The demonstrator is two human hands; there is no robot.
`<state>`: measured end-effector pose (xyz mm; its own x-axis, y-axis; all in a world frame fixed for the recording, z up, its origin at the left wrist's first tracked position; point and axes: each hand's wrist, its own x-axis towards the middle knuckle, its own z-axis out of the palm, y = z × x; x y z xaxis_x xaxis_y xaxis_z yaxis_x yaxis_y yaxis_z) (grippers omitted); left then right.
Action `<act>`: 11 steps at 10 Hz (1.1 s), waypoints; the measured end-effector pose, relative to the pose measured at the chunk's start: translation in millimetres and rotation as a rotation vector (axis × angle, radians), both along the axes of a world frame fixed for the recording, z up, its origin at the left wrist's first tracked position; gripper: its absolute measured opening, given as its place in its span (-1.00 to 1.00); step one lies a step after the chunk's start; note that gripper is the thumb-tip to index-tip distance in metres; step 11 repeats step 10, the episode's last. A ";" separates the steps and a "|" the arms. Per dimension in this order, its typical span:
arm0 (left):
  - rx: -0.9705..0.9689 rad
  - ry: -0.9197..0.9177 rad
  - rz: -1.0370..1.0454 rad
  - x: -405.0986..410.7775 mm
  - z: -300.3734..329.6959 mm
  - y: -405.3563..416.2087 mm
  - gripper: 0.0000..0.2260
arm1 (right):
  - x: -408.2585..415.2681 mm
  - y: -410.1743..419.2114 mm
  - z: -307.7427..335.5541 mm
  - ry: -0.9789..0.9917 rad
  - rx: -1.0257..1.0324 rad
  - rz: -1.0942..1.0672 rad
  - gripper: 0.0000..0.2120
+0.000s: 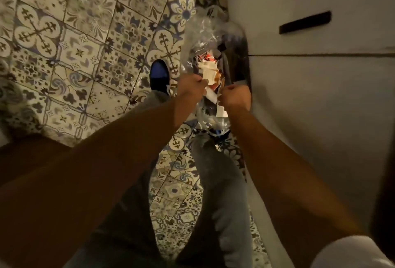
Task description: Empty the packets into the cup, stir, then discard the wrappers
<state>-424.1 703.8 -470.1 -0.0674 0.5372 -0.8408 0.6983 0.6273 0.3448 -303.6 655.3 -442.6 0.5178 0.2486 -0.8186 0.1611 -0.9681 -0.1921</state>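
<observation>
A clear plastic trash bag point(201, 32) hangs open over a dark bin point(237, 58) on the floor by a white cabinet. Crumpled white and orange wrappers point(208, 69) lie inside it. My left hand point(191, 87) is closed on the bag's near left edge. My right hand point(234, 96) is closed on the near right edge. A white wrapper strip point(211, 96) shows between the two hands; which hand holds it I cannot tell. No cup is in view.
Patterned floor tiles point(85, 43) spread to the left. A white cabinet front point(320, 86) with a black handle point(305, 22) stands on the right. My blue shoe point(159, 75) and grey trouser legs point(215, 182) are below the bag.
</observation>
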 end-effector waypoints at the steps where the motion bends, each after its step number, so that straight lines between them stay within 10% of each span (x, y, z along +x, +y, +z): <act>1: -0.051 0.015 0.121 7.0 -31.0 -4.2 -0.85 | -0.6 7.8 -23.1 -0.007 -0.027 0.056 -0.80; 11: 0.001 0.046 0.022 5.3 -30.8 -27.6 -0.83 | -5.8 13.1 -44.3 0.005 -0.002 0.122 -0.71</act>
